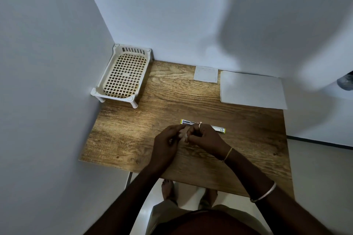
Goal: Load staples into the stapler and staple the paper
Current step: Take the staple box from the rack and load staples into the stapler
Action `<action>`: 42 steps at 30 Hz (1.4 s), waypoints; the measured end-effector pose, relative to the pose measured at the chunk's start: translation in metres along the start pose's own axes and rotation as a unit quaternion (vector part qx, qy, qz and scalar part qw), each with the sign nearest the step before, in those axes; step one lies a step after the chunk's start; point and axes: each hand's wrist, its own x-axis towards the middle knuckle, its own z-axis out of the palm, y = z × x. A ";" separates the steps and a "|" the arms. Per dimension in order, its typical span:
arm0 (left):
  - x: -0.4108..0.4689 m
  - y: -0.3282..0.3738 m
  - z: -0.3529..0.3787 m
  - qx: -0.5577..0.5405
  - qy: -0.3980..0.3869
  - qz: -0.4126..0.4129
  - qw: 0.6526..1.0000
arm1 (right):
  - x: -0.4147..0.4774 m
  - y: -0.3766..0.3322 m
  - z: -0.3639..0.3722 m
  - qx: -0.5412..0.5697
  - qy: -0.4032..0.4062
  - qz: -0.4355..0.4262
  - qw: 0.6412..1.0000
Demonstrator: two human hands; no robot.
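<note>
A yellow-green stapler (186, 121) lies opened out flat across the middle of the wooden table (133, 120), its metal channel facing up; its right end (220, 129) shows past my knuckles. My left hand (168, 144) and my right hand (205, 139) meet just in front of it, fingers curled, together pinching a small pale strip of staples (185, 136). The strip is mostly hidden by my fingers. A stack of white paper (252, 89) lies at the back right of the table.
A cream perforated plastic tray (123, 74) on short legs stands at the back left corner. A small white square sheet (206, 74) lies at the back edge. Walls close in on the left and behind. My feet show under the table's near edge.
</note>
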 end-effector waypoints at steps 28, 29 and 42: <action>0.011 0.018 0.047 -0.258 -0.007 -0.155 0.954 | -0.026 0.013 -0.033 -0.185 0.095 -0.036 0.978; 0.012 0.018 0.047 -0.257 0.002 -0.159 0.953 | -0.024 0.012 -0.032 -0.214 0.105 -0.048 0.970; 0.051 0.017 0.034 -0.272 0.037 -0.194 0.942 | 0.015 -0.012 -0.037 -0.290 0.162 -0.106 0.937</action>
